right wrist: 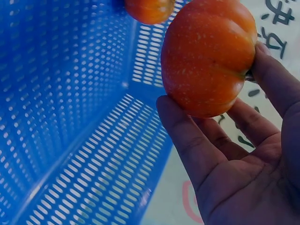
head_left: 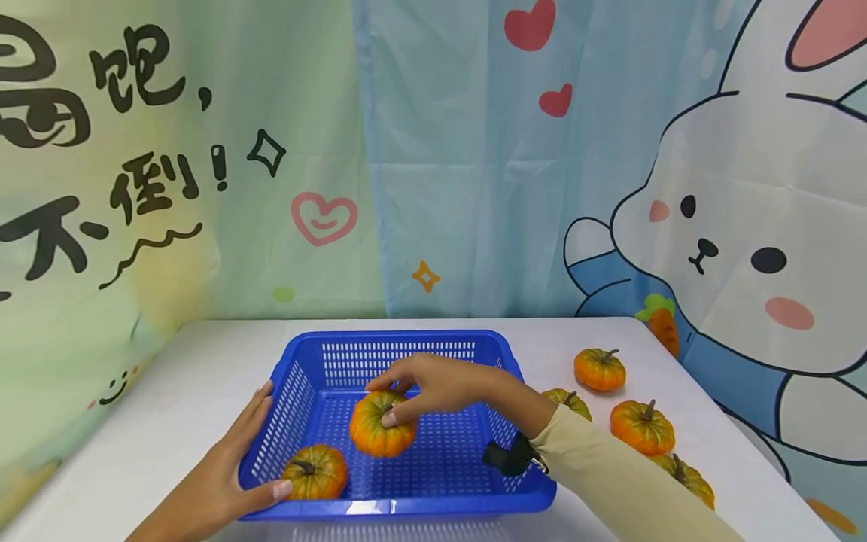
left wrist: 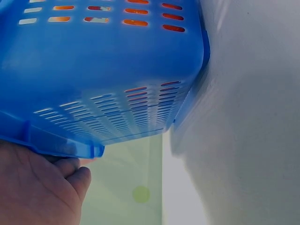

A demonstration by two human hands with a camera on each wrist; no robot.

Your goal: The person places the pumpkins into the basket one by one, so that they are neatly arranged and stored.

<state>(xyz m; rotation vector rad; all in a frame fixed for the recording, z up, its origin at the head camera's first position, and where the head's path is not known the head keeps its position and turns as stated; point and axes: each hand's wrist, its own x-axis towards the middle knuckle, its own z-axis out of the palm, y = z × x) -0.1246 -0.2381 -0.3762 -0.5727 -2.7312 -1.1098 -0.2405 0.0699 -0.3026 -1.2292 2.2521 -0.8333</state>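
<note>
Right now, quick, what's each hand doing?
Left hand: holding the blue basket at its edge.
Right hand: holding a pumpkin over the basket.

Beyond the white table (head_left: 230,354) I see a pale green-and-blue curtain (head_left: 447,211), printed with black characters (head_left: 44,245) and a pink heart (head_left: 325,224) to my left, red hearts (head_left: 531,26) higher up, and a large white rabbit (head_left: 718,181) to my right.

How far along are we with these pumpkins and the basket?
Done, it seems: one pumpkin lies in the blue basket. In hand: the right hand holds a second pumpkin over it; the left hand grips the basket's side. Probably left: at least four pumpkins on the table to the right, some partly hidden by the sleeve.
</note>
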